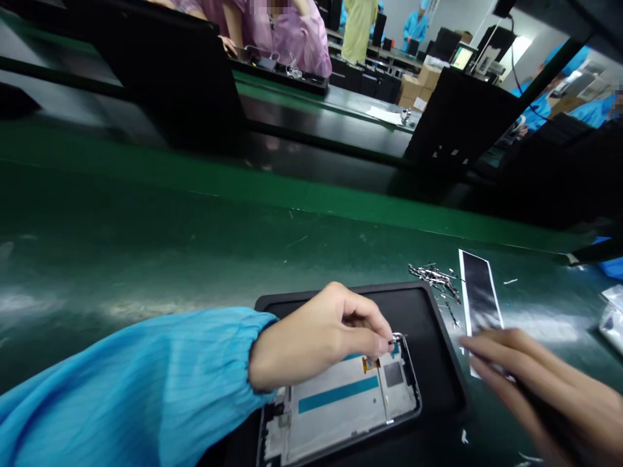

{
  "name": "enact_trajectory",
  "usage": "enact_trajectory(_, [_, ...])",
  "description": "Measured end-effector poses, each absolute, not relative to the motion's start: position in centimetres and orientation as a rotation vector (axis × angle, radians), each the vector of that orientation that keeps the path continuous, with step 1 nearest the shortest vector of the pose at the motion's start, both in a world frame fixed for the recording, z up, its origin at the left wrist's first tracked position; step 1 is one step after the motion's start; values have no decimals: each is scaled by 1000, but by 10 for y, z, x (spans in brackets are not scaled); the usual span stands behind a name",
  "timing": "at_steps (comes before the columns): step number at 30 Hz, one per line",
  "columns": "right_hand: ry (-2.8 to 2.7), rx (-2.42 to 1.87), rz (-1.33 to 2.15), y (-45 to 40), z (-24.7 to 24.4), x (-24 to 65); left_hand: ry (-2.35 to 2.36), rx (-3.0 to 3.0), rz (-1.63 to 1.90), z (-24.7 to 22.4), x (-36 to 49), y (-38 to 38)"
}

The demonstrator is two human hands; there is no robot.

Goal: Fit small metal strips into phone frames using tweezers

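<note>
An opened phone frame (335,408), silvery inside with a teal strip and an orange flex connector, lies in a black tray (438,363). My left hand (321,334), in a blue sleeve, reaches over it, thumb and fingertips pinched at the frame's upper right corner; whatever small part is between them is too small to name. To the right of the tray is my right hand (545,389), blurred, its fingers close together near the lower end of a white-edged black strip sheet (481,292). Something dark shows under that palm, not clear enough to name.
Behind the tray's right corner lies a pile of small dark metal strips (438,279). White scraps are scattered on the green table (195,246). A clear plastic bag (613,318) sits at the right edge. Black panels stand beyond, with people and boxes behind.
</note>
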State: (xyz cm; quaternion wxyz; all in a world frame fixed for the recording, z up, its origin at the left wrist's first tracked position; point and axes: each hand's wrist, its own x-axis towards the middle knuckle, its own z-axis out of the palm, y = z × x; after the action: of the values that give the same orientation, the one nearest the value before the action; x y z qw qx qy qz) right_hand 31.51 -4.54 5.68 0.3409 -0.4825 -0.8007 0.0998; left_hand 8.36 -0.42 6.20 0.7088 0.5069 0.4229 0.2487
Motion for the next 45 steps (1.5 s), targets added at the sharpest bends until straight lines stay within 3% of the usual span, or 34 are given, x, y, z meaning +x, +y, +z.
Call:
enact_trajectory(2, [-2374, -1045, 394, -31, 65, 297, 914, 1104, 598, 61, 83, -4])
enact_trajectory(10, [-2256, -977, 771, -16, 60, 273, 961, 1255, 570, 61, 83, -2])
enact_trajectory(21, [-2186, -1064, 884, -17, 60, 273, 1140, 2084, 1085, 50, 94, -24])
enact_trajectory(25, [-2182, -1074, 890, -18, 58, 273, 1177, 2166, 1001, 48, 95, -26])
enact_trajectory(28, [-2246, -1072, 711, -22, 53, 275, 1224, 2125, 857, 52, 94, -25])
enact_trajectory(33, [-2317, -1018, 103, -33, 41, 283, 1296, 2059, 717, 50, 95, -26])
enact_trajectory(37, [-2383, -1075, 10, -41, 33, 292, 1306, 2135, 617, 37, 97, -29])
enact_trajectory(45, [-2648, -891, -290, -43, 19, 300, 1341, 2250, 738, 22, 103, -34])
